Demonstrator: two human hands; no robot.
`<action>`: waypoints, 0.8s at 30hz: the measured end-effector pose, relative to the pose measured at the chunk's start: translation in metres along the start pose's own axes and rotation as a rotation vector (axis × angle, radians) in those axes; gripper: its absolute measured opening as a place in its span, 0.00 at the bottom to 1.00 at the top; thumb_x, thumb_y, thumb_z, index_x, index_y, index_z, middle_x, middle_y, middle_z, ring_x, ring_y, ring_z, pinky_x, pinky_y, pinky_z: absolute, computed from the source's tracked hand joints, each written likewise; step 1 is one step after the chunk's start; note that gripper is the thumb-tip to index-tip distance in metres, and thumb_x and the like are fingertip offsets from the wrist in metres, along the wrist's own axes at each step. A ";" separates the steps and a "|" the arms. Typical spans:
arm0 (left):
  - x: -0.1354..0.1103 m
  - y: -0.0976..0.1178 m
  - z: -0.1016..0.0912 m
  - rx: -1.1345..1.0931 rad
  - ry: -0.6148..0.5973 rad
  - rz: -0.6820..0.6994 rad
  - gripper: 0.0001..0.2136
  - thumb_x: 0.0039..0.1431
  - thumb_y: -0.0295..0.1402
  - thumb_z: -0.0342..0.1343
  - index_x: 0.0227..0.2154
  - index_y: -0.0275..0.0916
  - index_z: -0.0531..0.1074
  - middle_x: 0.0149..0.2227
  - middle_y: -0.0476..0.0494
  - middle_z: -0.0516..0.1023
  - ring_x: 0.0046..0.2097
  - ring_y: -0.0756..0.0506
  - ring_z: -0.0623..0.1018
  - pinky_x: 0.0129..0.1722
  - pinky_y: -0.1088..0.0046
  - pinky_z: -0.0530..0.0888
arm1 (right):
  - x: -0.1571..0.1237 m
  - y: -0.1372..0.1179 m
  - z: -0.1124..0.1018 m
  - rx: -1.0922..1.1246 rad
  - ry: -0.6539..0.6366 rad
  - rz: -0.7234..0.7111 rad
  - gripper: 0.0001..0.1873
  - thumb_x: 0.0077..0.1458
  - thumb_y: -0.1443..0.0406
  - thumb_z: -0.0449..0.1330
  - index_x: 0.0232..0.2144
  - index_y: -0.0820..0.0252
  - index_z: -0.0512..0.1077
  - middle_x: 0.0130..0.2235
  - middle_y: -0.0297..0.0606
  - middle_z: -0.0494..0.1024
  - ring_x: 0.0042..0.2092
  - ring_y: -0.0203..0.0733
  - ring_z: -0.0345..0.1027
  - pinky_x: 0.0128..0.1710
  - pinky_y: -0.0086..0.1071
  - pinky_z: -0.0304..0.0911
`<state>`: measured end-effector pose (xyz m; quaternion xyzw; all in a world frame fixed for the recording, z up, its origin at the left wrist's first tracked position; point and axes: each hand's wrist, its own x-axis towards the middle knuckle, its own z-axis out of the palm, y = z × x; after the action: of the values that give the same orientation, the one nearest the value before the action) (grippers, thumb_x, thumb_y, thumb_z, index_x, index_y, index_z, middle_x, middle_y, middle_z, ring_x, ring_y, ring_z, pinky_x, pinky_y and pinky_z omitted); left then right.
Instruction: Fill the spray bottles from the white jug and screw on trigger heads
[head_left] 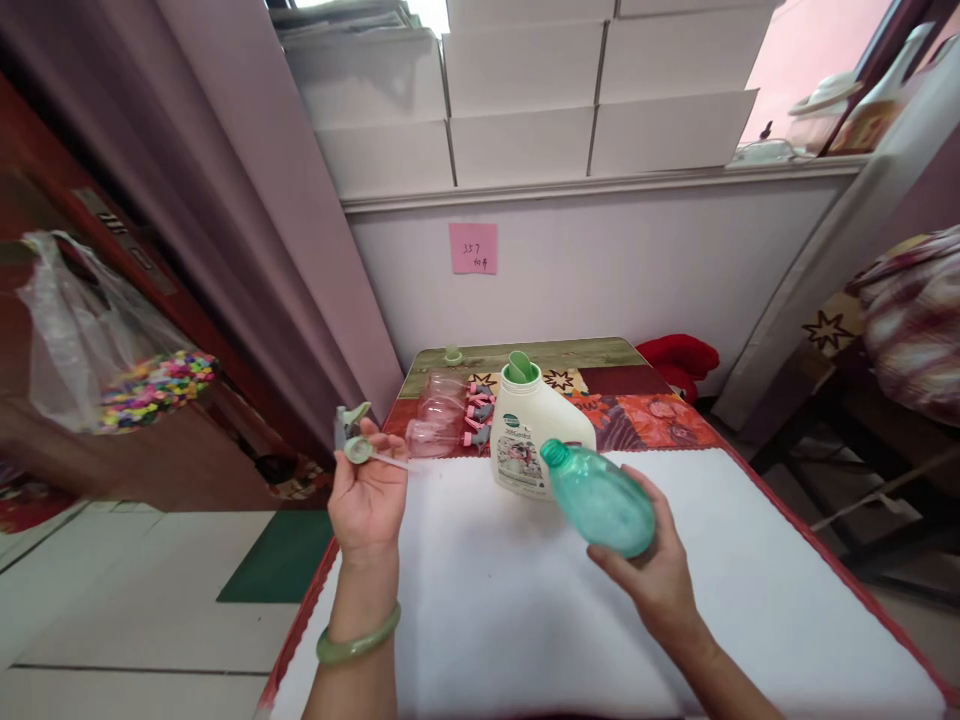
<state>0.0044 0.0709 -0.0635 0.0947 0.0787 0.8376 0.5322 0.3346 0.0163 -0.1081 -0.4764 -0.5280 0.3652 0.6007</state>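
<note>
My left hand (371,495), palm up, holds a green and grey trigger spray head (358,448) whose clear dip tube points to the right. In my right hand (660,560) is a translucent teal bottle (604,500), tilted so its uncapped neck leans to the upper left. Its fingers wrap round the lower end of the bottle. Just behind the teal bottle stands a large cream detergent jug (525,445) with a green pouring spout (519,368) at its open mouth. The teal bottle overlaps the jug in view; I cannot tell if they touch.
Several clear pink spray bottles (439,412) with pink and grey heads lie behind and left of the jug. A green cap (453,354) sits at the table's back edge. White paper (480,620) covers the front of the table. A pink note (473,248) sticks to the wall.
</note>
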 end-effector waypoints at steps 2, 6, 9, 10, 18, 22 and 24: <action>0.001 -0.005 -0.036 0.006 0.063 -0.166 0.17 0.73 0.39 0.41 0.52 0.40 0.72 0.46 0.41 0.84 0.42 0.48 0.83 0.52 0.64 0.76 | 0.021 -0.014 -0.007 -0.021 0.039 -0.054 0.48 0.40 0.53 0.76 0.61 0.52 0.62 0.62 0.47 0.68 0.61 0.58 0.67 0.55 0.46 0.70; -0.013 -0.028 -0.098 0.047 0.138 -0.301 0.19 0.74 0.32 0.38 0.50 0.40 0.75 0.44 0.39 0.85 0.42 0.46 0.84 0.52 0.58 0.76 | 0.065 -0.047 -0.015 -0.098 0.086 -0.168 0.48 0.40 0.52 0.76 0.61 0.49 0.62 0.63 0.46 0.68 0.61 0.57 0.66 0.56 0.48 0.68; -0.020 -0.039 -0.122 0.069 0.183 -0.351 0.19 0.73 0.34 0.39 0.42 0.42 0.78 0.43 0.40 0.85 0.44 0.44 0.84 0.52 0.57 0.76 | 0.092 -0.065 -0.017 -0.162 0.071 -0.239 0.48 0.39 0.52 0.76 0.61 0.49 0.63 0.62 0.45 0.68 0.60 0.57 0.66 0.57 0.49 0.67; -0.020 -0.041 -0.126 0.076 0.195 -0.361 0.19 0.73 0.35 0.40 0.40 0.42 0.79 0.43 0.41 0.85 0.44 0.44 0.84 0.52 0.57 0.76 | 0.099 -0.069 -0.017 -0.186 0.063 -0.253 0.49 0.38 0.52 0.76 0.61 0.49 0.63 0.62 0.45 0.69 0.59 0.57 0.67 0.56 0.49 0.68; -0.018 -0.040 -0.126 0.116 0.245 -0.360 0.14 0.71 0.38 0.47 0.44 0.43 0.79 0.33 0.44 0.82 0.36 0.44 0.82 0.45 0.60 0.79 | 0.132 -0.076 -0.013 -0.351 -0.077 -0.296 0.45 0.42 0.54 0.74 0.61 0.49 0.63 0.59 0.44 0.72 0.56 0.55 0.69 0.49 0.46 0.72; -0.021 -0.040 -0.121 0.133 0.278 -0.370 0.13 0.71 0.34 0.47 0.40 0.41 0.78 0.34 0.42 0.83 0.37 0.43 0.83 0.44 0.60 0.79 | 0.136 -0.076 -0.011 -0.382 -0.134 -0.254 0.46 0.41 0.56 0.74 0.62 0.50 0.63 0.59 0.44 0.72 0.49 0.51 0.72 0.41 0.41 0.74; -0.021 -0.040 -0.119 0.139 0.289 -0.371 0.14 0.70 0.33 0.47 0.37 0.40 0.78 0.34 0.42 0.83 0.36 0.44 0.83 0.44 0.59 0.79 | 0.137 -0.078 -0.011 -0.405 -0.149 -0.242 0.47 0.41 0.57 0.74 0.62 0.49 0.63 0.60 0.44 0.71 0.47 0.49 0.73 0.38 0.39 0.74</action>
<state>0.0193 0.0644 -0.1896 -0.0059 0.2277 0.7228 0.6524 0.3639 0.1216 0.0064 -0.4921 -0.6863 0.2115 0.4920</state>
